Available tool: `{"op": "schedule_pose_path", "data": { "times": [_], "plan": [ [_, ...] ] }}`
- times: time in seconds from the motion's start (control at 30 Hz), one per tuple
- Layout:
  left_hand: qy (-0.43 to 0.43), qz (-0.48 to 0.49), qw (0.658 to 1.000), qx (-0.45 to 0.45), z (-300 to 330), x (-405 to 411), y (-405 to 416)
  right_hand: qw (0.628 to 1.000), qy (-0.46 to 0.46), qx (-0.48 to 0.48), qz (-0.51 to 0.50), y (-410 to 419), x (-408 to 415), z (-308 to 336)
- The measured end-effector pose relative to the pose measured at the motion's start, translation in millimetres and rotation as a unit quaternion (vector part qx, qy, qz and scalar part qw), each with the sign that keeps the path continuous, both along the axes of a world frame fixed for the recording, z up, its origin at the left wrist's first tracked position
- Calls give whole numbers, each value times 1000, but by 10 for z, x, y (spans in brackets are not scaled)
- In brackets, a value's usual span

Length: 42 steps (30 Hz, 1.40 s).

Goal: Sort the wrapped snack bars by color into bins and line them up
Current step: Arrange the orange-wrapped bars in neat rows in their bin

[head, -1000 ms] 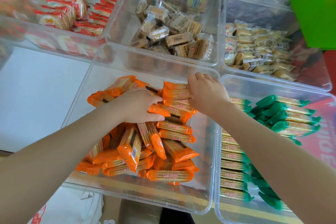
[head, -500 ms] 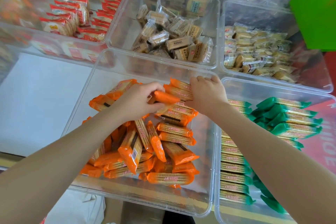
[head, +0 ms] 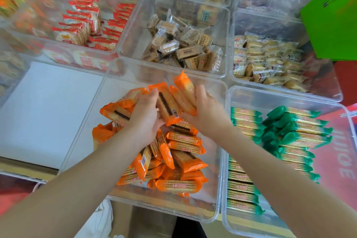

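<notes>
Orange-wrapped snack bars [head: 166,152] heaped loosely in a clear bin [head: 92,121] at frame centre; green-wrapped bars [head: 297,133] lie lined up in the clear bin on the right [head: 280,98].

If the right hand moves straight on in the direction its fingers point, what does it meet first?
Probably the far wall of the orange-bar bin, as the right hand with its gripped orange bars points up and away; depth is unclear, so it might pass over the rim.
</notes>
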<state>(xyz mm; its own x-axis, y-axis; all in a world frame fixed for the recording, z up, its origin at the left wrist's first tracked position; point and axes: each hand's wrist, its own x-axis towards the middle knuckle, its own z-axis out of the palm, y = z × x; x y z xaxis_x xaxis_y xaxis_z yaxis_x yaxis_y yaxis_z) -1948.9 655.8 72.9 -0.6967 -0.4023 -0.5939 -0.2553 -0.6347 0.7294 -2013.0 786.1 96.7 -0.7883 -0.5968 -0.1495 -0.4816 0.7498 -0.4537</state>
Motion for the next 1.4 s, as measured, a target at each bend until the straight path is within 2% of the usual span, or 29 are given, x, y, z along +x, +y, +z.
{"op": "schedule_pose_path", "data": {
  "times": [0.17, 0.27, 0.4, 0.57, 0.73, 0.83, 0.93, 1.03, 1.13, 1.27, 1.3, 1.4],
  "plan": [
    [-2, -55, 998, -27, -26, 88, -5, 998, -33, -48, 27, -29, 138, -50],
    [-2, -54, 998, -42, -19, 105, -5, 984, -126, -123, 33, 2, 178, -32],
    [-29, -68, 990, -124, -21, 79, 38, 899, -321, -294, -51, 82, 184, -70],
    [-92, -82, 983, -139, -54, 27, 107, 837, -376, -376, -130, 106, 95, -116],
    [-39, -105, 991, -72, 17, 18, 144, 810, -426, -389, -103, 136, 49, -93],
    [0, -83, 996, -24, 71, 14, 102, 784, -447, -396, -168, 175, -60, -79],
    [18, -63, 998, -17, 27, 48, 35, 798, -428, -366, -214, 253, -216, -75],
    [-24, -58, 997, -42, 14, 61, 86, 817, -442, -325, -176, 231, -198, -80],
    [-28, -68, 997, 0, 83, 54, 189, 826, -446, -310, -153, 127, -101, -112],
    [5, -93, 994, -64, 37, 83, 173, 827, -447, -303, -157, 83, -159, -106],
    [13, -86, 994, -61, 41, 95, 158, 842, -431, -288, -151, 97, -192, -89],
    [34, -45, 998, -30, 55, 69, 76, 946, -246, -194, -86, 146, -319, -57]
  ]
}}
